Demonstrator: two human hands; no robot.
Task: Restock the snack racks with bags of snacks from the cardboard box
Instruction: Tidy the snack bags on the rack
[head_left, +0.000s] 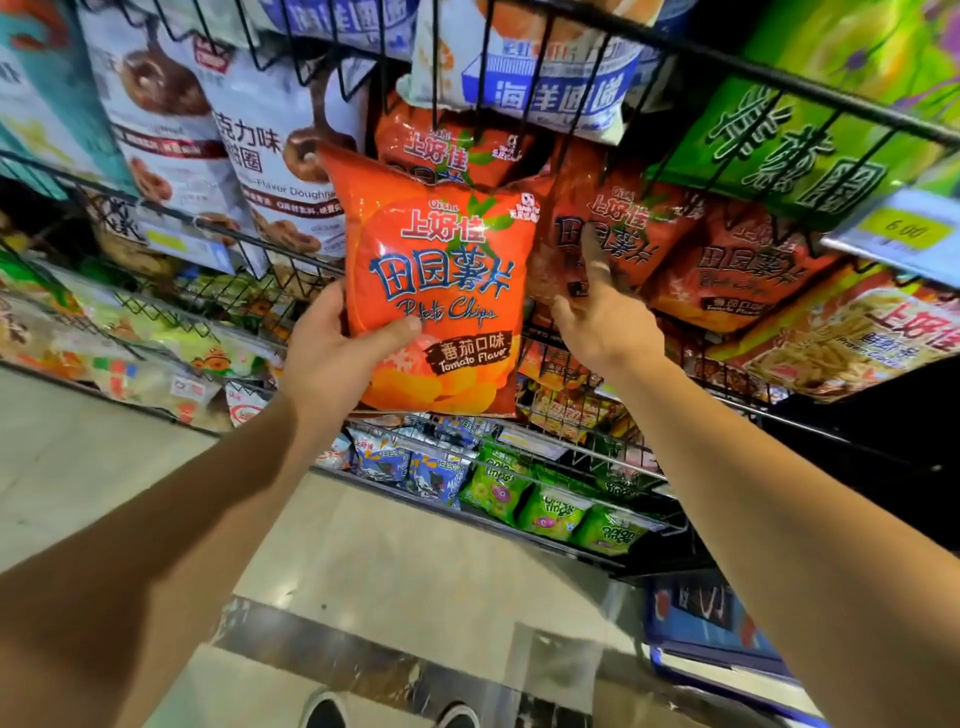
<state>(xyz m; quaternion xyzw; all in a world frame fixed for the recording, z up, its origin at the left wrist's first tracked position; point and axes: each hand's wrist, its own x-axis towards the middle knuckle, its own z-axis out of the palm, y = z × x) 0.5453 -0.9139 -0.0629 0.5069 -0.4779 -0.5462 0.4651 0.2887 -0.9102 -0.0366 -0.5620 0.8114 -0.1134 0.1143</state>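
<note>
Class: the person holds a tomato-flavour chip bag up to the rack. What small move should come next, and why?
Probably slide the held tomato potato chips bag, gripped by the left hand, into the wire rack beside the matching orange bags. The right hand already touches those bags, seemingly making room.

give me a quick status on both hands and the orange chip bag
Left hand grips orange tomato-flavour potato chip bag by its lower left edge. Right hand open, fingers pressing matching shelved orange bags. Black wire rack bars overhang the slot.
</note>
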